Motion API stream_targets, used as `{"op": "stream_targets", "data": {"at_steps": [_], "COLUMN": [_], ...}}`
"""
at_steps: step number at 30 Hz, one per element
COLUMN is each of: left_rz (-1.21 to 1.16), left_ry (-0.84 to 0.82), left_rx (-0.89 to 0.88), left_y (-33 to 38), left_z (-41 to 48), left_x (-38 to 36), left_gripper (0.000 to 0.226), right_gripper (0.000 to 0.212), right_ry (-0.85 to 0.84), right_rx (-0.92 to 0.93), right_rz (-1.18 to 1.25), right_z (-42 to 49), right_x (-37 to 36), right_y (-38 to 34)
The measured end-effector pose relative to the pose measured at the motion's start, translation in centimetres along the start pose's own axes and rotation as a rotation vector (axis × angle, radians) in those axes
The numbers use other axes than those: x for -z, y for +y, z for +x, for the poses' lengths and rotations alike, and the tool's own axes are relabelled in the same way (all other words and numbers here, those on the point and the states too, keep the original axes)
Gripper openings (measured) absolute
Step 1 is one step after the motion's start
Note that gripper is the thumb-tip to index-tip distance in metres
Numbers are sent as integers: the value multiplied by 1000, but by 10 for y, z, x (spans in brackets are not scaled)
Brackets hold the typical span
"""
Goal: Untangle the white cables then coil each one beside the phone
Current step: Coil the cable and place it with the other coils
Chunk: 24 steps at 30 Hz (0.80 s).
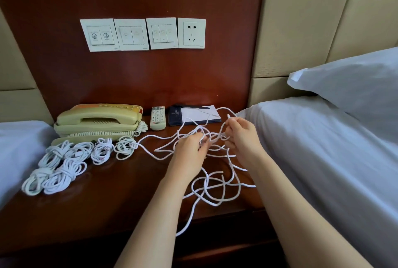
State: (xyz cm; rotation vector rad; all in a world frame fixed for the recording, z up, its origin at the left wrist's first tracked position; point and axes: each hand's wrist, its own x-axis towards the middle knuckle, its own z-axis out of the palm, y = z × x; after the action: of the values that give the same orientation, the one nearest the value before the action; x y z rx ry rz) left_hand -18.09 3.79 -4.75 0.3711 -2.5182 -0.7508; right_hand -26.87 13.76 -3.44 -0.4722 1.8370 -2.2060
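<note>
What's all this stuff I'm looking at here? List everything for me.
phone: one, cream, back left of the nightstand
coiled cables: about six bundles, white, in front of the phone
tangled cables: loose heap, count unclear, white, right half of the nightstand
remote: one, pale grey, right of the phone
notepad: one, white in a dark folder, right of the remote
pen: one, dark, on the notepad
wall plates: four, white, above the phone
nightstand: one, dark red-brown, between two white beds
pillow: one, white, right bed
left hand: pinches the tangled cables
right hand: pinches a raised strand
</note>
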Motion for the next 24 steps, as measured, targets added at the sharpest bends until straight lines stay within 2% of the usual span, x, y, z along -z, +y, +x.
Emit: {"op": "stream_targets", "data": {"at_steps": [4,9,12,15,18,20,24], "left_rz": [-9,-25,-59,-105,-142,-169,-220], "left_ry": [77,296,394,472,534,562,566], "left_rx": [30,272,352,405,439,455,415], "left_y": [-4,-11,-20,-34,-48,-51,-43], "left_z": [6,8,11,16,19,21,24], "left_x": [-4,-6,-3,3,7,6,2], "left_gripper": [21,32,31,32,41,44,31], "right_gripper": [27,27,27,30,30,27,27], "right_ry": [-105,-128,-14,216,343,297,147], "right_rx": [-36,-74,-56,-8,49,96,214], "right_rz": [24,26,85,133,65,-48,-219], "right_z": [0,1,2,9,15,15,8], "right_x": [6,16,24,36,48,50,40], "right_y": [-9,-16,-20,-23,-19,-11,-7]}}
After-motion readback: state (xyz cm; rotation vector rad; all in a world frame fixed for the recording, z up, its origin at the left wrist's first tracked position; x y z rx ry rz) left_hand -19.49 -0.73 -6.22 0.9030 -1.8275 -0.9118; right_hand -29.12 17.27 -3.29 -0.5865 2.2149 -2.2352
